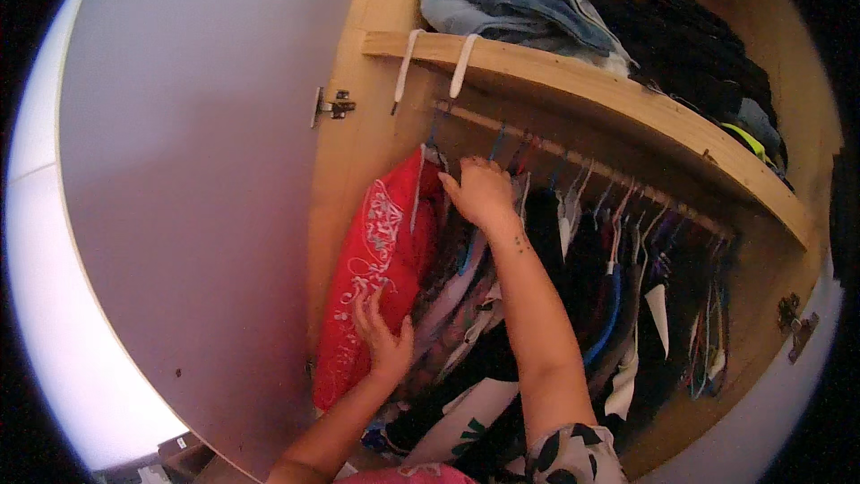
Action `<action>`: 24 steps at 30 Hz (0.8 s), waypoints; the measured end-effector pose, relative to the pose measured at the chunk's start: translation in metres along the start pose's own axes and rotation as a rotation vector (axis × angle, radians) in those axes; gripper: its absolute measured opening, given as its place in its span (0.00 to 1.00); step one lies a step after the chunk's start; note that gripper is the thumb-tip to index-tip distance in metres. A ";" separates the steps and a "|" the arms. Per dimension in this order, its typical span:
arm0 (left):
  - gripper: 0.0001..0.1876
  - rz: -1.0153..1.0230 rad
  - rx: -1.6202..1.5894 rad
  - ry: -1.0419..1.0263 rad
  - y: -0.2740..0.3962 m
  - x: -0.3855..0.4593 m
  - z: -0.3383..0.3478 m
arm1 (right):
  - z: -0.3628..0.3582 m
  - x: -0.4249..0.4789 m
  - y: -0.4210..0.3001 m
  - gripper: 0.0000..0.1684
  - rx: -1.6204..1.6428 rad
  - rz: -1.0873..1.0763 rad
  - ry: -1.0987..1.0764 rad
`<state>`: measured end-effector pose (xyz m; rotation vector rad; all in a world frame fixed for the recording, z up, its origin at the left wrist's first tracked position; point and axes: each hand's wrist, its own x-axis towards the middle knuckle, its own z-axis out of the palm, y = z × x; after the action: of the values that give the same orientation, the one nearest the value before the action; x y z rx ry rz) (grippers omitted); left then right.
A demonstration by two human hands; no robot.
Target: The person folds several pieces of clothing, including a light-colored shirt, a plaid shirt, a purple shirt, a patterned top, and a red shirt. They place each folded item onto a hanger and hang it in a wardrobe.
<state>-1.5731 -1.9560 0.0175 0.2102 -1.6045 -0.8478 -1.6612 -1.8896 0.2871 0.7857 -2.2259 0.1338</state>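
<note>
A red garment with white embroidery (376, 235) hangs at the left end of a wooden closet rod (557, 150). My left hand (383, 336) rests on its lower front with the fingers spread. My right hand (482, 188) is raised just below the rod, beside the red garment's top and among the hangers; its fingertips are partly hidden, so I cannot tell whether they grip anything. To the right hang several dark and light clothes on plastic hangers, one with a blue hanger (608, 323).
Folded jeans (537, 0) and black clothes (678, 40) lie on the wooden shelf (605, 87) above. Two white cord ends (462, 67) dangle over its edge. The cabinet door (188, 181) stands open at the left. Several bare hangers (709, 329) hang at the far right.
</note>
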 end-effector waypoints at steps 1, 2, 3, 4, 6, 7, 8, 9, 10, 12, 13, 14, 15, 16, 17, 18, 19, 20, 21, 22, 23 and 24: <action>0.37 0.045 -0.024 -0.045 0.015 0.003 0.001 | 0.016 -0.003 0.018 0.31 -0.066 -0.001 -0.009; 0.36 0.094 -0.064 -0.086 0.028 0.005 0.006 | 0.035 -0.007 0.043 0.33 -0.144 -0.001 -0.013; 0.36 0.116 -0.089 -0.136 0.030 0.006 0.007 | 0.039 -0.015 0.050 0.35 -0.204 -0.007 -0.014; 0.36 0.138 -0.115 -0.187 0.032 0.008 0.009 | 0.042 -0.020 0.052 0.44 -0.265 0.010 -0.078; 0.36 0.148 -0.142 -0.294 0.032 0.008 0.013 | 0.036 -0.027 0.048 0.48 -0.162 0.080 -0.099; 0.37 0.144 -0.151 -0.327 0.031 0.008 0.016 | 0.032 -0.031 0.045 0.51 -0.108 0.114 -0.109; 0.38 0.139 -0.159 -0.359 0.031 0.009 0.019 | 0.042 -0.035 0.049 0.55 0.065 0.112 -0.070; 0.38 0.136 -0.166 -0.394 0.032 0.009 0.020 | 0.052 -0.037 0.053 0.55 0.189 0.185 -0.002; 0.39 0.120 -0.176 -0.430 0.032 0.008 0.024 | 0.064 -0.037 0.055 0.56 0.309 0.259 0.067; 0.40 0.086 -0.178 -0.485 0.028 0.010 0.029 | 0.077 -0.040 0.045 0.58 0.468 0.384 0.100; 0.41 0.085 -0.184 -0.492 0.022 0.010 0.031 | 0.078 -0.042 0.035 0.58 0.592 0.406 0.046; 0.42 0.084 -0.188 -0.497 0.013 0.010 0.033 | 0.077 -0.044 0.023 0.59 0.719 0.425 -0.009; 0.43 0.084 -0.187 -0.507 0.006 0.011 0.032 | 0.078 -0.043 0.011 0.59 0.851 0.447 -0.065; 0.43 0.064 -0.196 -0.513 0.003 0.009 0.033 | 0.084 -0.039 0.010 0.59 0.895 0.411 -0.052; 0.44 0.044 -0.201 -0.517 0.000 0.008 0.034 | 0.095 -0.032 0.009 0.60 0.943 0.372 -0.040; 0.45 0.021 -0.211 -0.525 -0.002 0.007 0.035 | 0.103 -0.026 0.008 0.60 0.983 0.337 -0.029; 0.45 0.004 -0.203 -0.523 -0.003 0.009 0.032 | 0.108 -0.017 0.002 0.59 1.095 0.363 -0.081; 0.45 -0.013 -0.193 -0.521 -0.003 0.011 0.028 | 0.113 -0.007 -0.005 0.57 1.208 0.387 -0.133; 0.45 -0.011 -0.185 -0.487 -0.001 0.019 0.029 | 0.109 0.009 -0.012 0.56 1.319 0.372 -0.176; 0.45 0.011 -0.180 -0.450 -0.004 0.023 0.029 | 0.111 0.018 -0.020 0.56 1.230 0.349 -0.120; 0.45 0.034 -0.178 -0.414 -0.008 0.026 0.032 | 0.112 0.026 -0.027 0.55 1.138 0.327 -0.063; 0.45 0.045 -0.153 -0.379 -0.016 0.024 0.031 | 0.121 0.030 -0.034 0.54 1.065 0.306 -0.025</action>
<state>-1.6128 -1.9689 0.0265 -0.1019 -1.8753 -1.0143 -1.7330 -1.9708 0.2175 0.9411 -2.1950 1.5426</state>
